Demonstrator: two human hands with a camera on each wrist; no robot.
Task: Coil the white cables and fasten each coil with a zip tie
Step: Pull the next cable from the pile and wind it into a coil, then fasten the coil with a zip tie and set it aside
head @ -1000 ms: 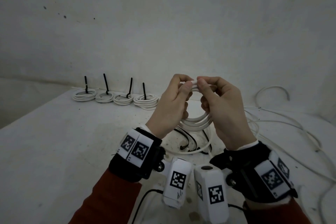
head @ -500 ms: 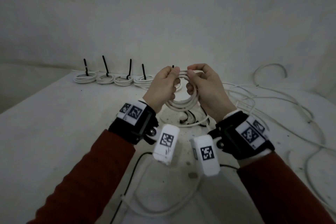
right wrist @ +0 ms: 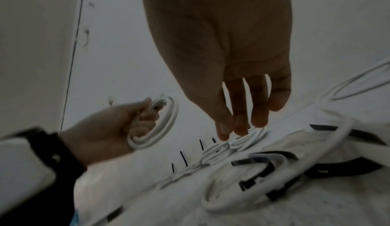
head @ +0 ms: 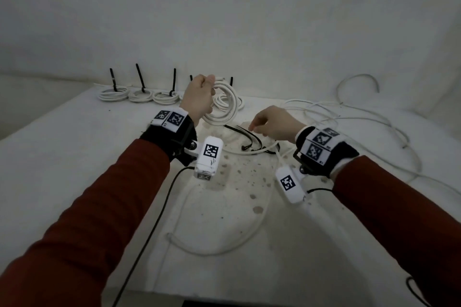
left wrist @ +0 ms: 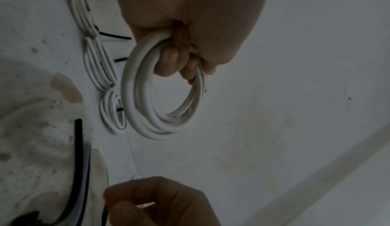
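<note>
The coil (head: 223,104) I am working on hangs from my left hand (head: 199,98), raised over the far middle of the table (head: 62,157). My fingers (left wrist: 168,62) are curled through its top, holding the turns together. I see no tie on it, so the winding looks done and the fastening is still to do.

My right hand (head: 272,123) is lower, over the loose zip ties (head: 249,138) lying just in front of the coil. Its fingers point down, loosely spread, near the ties. In the left wrist view they seem to be closing on a thin black strand, but the picture is too dark for me to be sure, so I count that hand as holding nothing yet.

Behind the coil, tied coils (head: 139,95) lie in a row along the far edge, each with a black tail standing up. I count three clear of my hand and at least one more partly hidden behind it and the coil.

To the right, loose cable (head: 361,119) sprawls in tangled loops, and another length (head: 217,244) curves across the near part of the table. So I judge that several coils are finished, one needs its tie, and a fair amount of cable is still uncoiled.
</note>
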